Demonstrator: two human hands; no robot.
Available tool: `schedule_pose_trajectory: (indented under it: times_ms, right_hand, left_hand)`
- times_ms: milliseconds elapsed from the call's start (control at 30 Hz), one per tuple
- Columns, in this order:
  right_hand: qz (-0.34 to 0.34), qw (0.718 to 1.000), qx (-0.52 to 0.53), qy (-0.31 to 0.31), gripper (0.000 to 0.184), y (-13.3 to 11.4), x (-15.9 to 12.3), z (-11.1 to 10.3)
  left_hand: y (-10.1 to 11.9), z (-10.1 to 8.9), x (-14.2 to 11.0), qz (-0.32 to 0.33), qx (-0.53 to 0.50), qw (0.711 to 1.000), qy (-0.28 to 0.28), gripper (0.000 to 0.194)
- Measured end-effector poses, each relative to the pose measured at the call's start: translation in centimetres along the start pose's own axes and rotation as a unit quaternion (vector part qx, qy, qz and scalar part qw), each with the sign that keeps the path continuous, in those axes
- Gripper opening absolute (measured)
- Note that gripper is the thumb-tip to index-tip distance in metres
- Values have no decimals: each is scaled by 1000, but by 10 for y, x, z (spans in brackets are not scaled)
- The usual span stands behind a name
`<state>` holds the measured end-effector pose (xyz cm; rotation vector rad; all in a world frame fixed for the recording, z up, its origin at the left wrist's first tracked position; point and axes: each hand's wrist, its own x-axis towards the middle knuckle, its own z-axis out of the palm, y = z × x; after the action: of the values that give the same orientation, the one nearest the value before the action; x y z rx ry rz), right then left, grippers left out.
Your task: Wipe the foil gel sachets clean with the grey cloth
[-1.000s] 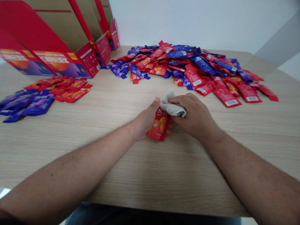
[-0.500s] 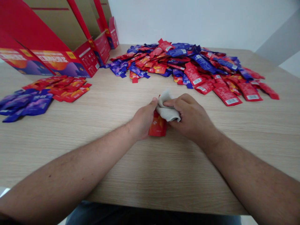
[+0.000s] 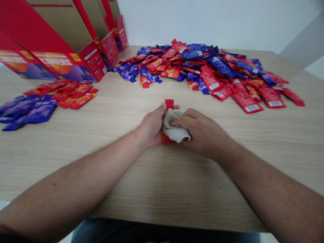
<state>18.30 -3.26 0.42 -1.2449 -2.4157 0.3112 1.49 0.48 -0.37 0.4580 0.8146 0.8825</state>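
Observation:
In the middle of the head view my left hand (image 3: 153,127) grips a red pouch (image 3: 169,104) by its left side, its narrow top pointing away from me. My right hand (image 3: 202,132) is closed on a pale grey cloth (image 3: 174,130), with a finger pressing it against the pouch's front. The cloth covers most of the pouch's printed face, while the top tab and the bottom edge show. Fingertips of my left hand peek out behind the pouch on its right.
A wide heap of red and blue pouches (image 3: 197,67) lies at the table's back. On the left are smaller groups of red pouches (image 3: 73,94) and blue pouches (image 3: 32,109). Open red cardboard boxes (image 3: 63,65) stand behind them, at the back left of the wooden table (image 3: 113,175).
My right hand has slid the cloth down the pouch's face, from its upper part toward the bottom, uncovering the top tab. My left hand still holds the pouch, shifted slightly left.

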Motion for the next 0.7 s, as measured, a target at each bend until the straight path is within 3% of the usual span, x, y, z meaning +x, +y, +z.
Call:
schedule_pose_trajectory:
  times_ms: [100, 200, 267, 367, 433, 500, 567, 700]
  right_hand:
    - [39, 995, -16, 85, 43, 0, 1, 6]
    - [42, 994, -10, 99, 42, -2, 1, 8]
    - [27, 997, 2, 77, 40, -5, 2, 7]
    - [-15, 1000, 23, -7, 35, -9, 1, 2]
    - [-37, 996, 35, -67, 32, -10, 0, -2]
    - [-43, 995, 33, -86, 33, -8, -1, -5]
    - [-25, 999, 11, -47, 38, -3, -1, -6]
    - [37, 994, -23, 101, 41, 7, 3, -2]
  left_hand:
    - [-2, 5, -2, -12, -12, 1000, -1, 44]
    - [-3, 6, -3, -21, -9, 999, -26, 47]
    - [-2, 5, -3, -16, 7, 1000, -10, 47]
    - [1, 3, -3, -16, 36, 999, 16, 48]
    - [2, 2, -3, -23, 46, 999, 14, 53]
    - [3, 2, -3, -24, 43, 999, 6, 54]
    - [1, 3, -3, -22, 25, 999, -12, 53]
    - [-3, 7, -4, -27, 14, 999, -27, 48]
